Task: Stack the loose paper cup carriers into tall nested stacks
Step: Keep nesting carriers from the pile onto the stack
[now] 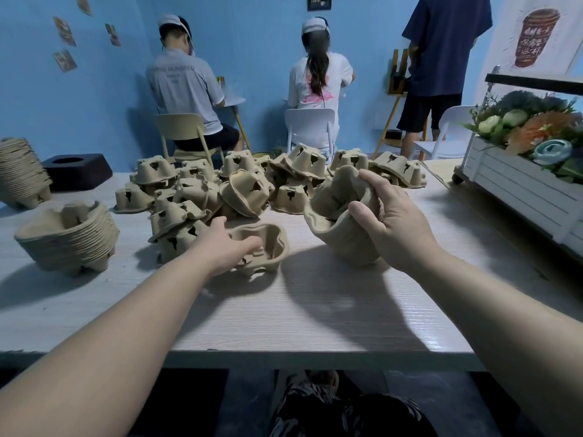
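Note:
A heap of loose brown pulp cup carriers (252, 184) lies across the far middle of the white table (315, 310), most upside down. My left hand (225, 244) grips the near rim of a single upright carrier (271, 244) resting on the table. My right hand (388, 222) holds a short nested stack of carriers (337, 216), tilted on its side just above the table, thumb and fingers curled over its rim. A finished nested stack (69, 238) stands at the left, and a taller one (22, 175) stands at the far left edge.
A black block with a round hole (79, 171) sits at the back left. A white slatted cart with artificial flowers (517, 181) stands at the right. Three people with their backs turned are beyond the table, two on chairs. The table's near edge runs below my forearms.

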`<action>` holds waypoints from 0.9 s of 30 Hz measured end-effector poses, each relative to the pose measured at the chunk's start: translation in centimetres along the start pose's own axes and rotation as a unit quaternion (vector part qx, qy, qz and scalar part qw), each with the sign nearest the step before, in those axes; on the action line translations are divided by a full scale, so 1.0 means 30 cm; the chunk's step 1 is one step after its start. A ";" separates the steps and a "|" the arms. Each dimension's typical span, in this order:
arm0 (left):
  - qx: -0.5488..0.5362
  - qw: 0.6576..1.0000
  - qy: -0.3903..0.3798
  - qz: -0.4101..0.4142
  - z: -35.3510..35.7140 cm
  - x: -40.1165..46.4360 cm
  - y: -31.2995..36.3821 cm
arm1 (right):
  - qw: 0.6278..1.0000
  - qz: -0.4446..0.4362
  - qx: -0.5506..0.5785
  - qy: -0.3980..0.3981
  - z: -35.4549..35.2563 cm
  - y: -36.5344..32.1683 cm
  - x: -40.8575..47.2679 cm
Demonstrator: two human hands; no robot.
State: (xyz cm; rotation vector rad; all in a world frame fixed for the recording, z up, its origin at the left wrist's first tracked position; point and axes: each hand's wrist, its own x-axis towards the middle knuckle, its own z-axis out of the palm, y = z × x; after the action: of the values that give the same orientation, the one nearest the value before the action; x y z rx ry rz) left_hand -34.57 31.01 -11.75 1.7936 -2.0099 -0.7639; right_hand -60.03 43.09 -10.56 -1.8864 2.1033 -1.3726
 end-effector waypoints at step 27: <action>-0.131 0.891 0.216 0.377 0.017 -0.139 0.121 | 1.000 -0.008 0.000 -0.007 -0.013 0.000 -0.003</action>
State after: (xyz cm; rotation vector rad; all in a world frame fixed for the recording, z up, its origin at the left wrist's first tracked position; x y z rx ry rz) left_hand -37.17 35.40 -9.59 0.8069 -1.9345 -0.3207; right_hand -60.22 43.40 -10.38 -1.9098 2.0862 -1.3595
